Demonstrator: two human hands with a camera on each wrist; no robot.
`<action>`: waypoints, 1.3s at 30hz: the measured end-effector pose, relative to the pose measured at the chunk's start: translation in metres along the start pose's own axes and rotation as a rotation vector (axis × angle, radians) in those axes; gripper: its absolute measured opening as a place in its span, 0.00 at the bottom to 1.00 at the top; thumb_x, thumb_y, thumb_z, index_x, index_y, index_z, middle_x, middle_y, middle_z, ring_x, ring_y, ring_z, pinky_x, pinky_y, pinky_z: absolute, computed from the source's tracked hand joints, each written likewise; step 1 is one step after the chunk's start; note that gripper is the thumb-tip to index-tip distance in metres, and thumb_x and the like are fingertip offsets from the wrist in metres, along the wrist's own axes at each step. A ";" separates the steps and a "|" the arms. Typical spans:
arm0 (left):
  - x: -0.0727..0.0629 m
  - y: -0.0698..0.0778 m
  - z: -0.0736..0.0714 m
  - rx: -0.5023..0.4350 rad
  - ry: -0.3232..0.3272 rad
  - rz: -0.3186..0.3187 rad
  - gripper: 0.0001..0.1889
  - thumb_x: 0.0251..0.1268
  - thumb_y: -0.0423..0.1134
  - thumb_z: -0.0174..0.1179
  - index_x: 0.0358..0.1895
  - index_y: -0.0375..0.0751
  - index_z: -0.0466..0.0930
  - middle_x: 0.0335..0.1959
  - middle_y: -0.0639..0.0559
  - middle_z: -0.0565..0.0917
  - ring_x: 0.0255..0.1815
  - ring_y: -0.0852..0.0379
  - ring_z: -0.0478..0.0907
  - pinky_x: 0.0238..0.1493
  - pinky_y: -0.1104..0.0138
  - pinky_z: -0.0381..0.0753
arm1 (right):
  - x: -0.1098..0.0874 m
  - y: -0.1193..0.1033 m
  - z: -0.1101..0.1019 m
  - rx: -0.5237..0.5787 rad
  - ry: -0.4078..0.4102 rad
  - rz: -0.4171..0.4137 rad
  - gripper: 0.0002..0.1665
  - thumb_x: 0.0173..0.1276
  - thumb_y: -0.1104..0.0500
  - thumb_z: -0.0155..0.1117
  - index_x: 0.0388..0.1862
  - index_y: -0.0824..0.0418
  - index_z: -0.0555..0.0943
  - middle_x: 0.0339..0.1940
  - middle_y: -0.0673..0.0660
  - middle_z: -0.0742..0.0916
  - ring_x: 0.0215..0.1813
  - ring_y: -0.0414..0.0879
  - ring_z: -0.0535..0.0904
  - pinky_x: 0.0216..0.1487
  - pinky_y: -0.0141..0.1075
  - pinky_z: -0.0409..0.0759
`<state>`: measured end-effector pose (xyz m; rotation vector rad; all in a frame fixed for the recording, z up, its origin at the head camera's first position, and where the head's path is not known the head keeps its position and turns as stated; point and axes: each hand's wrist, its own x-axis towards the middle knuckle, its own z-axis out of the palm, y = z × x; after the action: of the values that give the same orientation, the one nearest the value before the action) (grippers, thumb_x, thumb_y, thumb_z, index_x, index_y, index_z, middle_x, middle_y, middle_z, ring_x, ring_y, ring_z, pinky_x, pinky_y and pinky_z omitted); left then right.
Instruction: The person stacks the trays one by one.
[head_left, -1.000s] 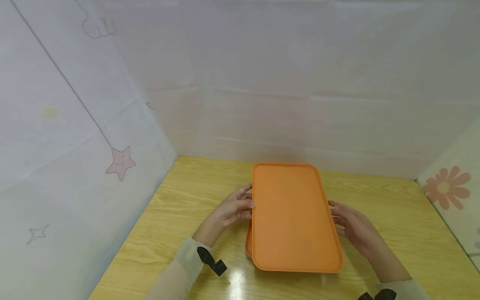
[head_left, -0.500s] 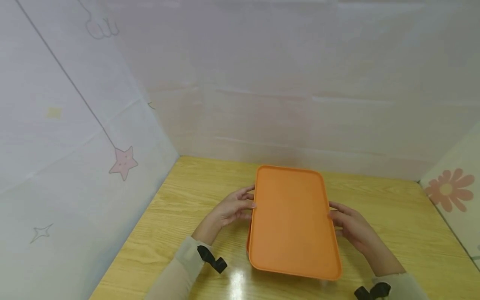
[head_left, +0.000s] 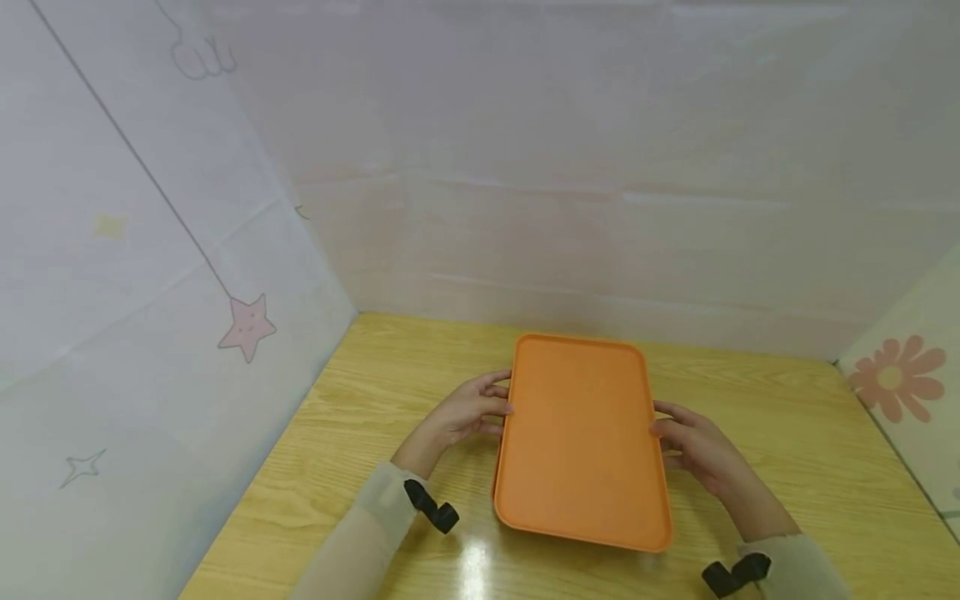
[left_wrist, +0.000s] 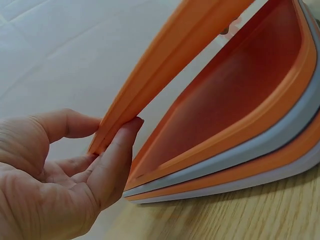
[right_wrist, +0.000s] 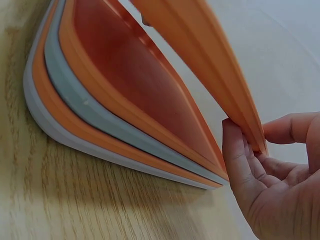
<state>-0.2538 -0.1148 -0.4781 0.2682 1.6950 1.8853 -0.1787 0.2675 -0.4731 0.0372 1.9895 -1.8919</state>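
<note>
An orange rectangular tray (head_left: 581, 442) is held by its two long sides. My left hand (head_left: 465, 412) pinches its left rim between thumb and fingers, as the left wrist view shows close up. On the opposite rim, my right hand (head_left: 697, 442) pinches it the same way. Below it lies a stack of trays in orange, grey-blue, orange and pale grey, with an orange tray (left_wrist: 235, 85) on top. A gap shows between the held tray and this stack in both wrist views. From the head view the held tray hides most of the stack.
The stack rests on a wooden table (head_left: 360, 383). A pale sheet (head_left: 525, 167) stands behind the table as a wall, with printed sheets at left and right, one bearing a pink star (head_left: 247, 327).
The held tray has turned a little and shifted over the stack, so less of the stack shows at its left. My right hand has moved slightly left, its thumb now on the rim.
</note>
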 end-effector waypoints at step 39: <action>0.018 0.002 -0.001 0.306 0.063 -0.017 0.39 0.67 0.26 0.58 0.80 0.40 0.54 0.60 0.36 0.67 0.46 0.47 0.81 0.41 0.54 0.88 | 0.019 0.008 0.003 -0.140 0.042 0.043 0.43 0.79 0.56 0.58 0.82 0.67 0.50 0.60 0.66 0.82 0.52 0.50 0.84 0.49 0.45 0.86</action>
<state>-0.2693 -0.1055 -0.4808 0.3151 2.0224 1.6326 -0.1934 0.2601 -0.4862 0.0811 2.1271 -1.7353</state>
